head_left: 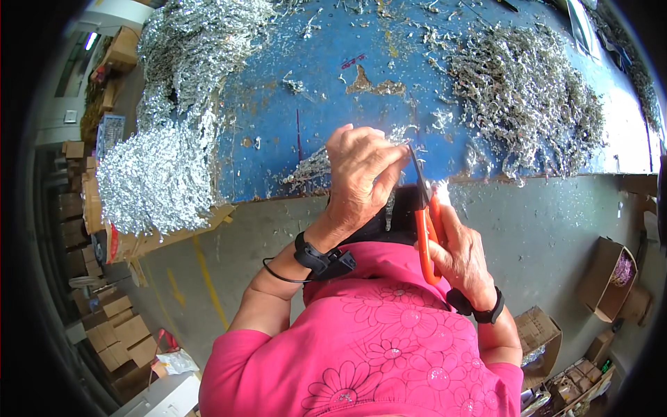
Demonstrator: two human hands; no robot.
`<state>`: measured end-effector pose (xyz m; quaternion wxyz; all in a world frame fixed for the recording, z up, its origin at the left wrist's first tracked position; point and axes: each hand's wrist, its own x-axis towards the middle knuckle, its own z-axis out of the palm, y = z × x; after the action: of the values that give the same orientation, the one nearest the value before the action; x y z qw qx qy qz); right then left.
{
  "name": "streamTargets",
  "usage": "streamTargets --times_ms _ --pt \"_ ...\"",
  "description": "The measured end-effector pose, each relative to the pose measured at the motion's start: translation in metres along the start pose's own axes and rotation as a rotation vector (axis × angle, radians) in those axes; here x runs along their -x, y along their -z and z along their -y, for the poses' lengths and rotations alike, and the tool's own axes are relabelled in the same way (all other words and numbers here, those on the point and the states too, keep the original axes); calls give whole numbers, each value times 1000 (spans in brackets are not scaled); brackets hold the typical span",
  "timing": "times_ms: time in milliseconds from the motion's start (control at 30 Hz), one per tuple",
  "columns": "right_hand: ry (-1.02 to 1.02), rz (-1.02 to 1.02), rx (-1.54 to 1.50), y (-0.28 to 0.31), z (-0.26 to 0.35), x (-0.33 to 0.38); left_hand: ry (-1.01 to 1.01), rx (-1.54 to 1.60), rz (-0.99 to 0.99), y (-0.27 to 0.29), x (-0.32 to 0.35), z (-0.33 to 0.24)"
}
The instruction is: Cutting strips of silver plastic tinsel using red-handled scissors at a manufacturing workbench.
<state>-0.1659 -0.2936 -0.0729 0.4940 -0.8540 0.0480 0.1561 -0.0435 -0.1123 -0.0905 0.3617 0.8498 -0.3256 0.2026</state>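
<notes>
My right hand (464, 258) is wrapped round the orange-handled scissors (426, 240), whose blades point up and away from me. Their tips come close to the fingertips of my left hand (363, 170). That hand is closed in a pinch on silver tinsel; bits of it show beside the fingers and a thin strand hangs below. Whether the blades touch the tinsel is hard to make out. More loose tinsel (310, 171) lies on the table edge left of my left hand. Both wrists wear black bands.
The worn blue table (271, 128) spans the far side. Long shiny tinsel (160, 177) is heaped at its left end, partly over cardboard. A pile of short, curly silver tinsel pieces (528, 97) lies at right. Cardboard boxes (608, 278) stand on the floor at both sides.
</notes>
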Motion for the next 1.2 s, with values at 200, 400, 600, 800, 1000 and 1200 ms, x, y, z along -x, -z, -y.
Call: streamTargets --times_ms 200,400,600,800,1000,1200 --pt "11 -98 -102 0 -4 3 10 -42 12 4 5 7" --pt "79 -268 -316 -5 -9 7 87 -140 49 -5 -10 17" --pt "20 -62 -128 3 -2 1 70 -78 38 -7 -14 20" --pt "31 -29 -32 10 11 4 43 37 -17 4 -16 11" --pt "-24 -59 44 9 19 2 11 95 -20 13 -11 1" --pt "-47 -30 18 11 21 1 3 138 -38 16 -6 -3"
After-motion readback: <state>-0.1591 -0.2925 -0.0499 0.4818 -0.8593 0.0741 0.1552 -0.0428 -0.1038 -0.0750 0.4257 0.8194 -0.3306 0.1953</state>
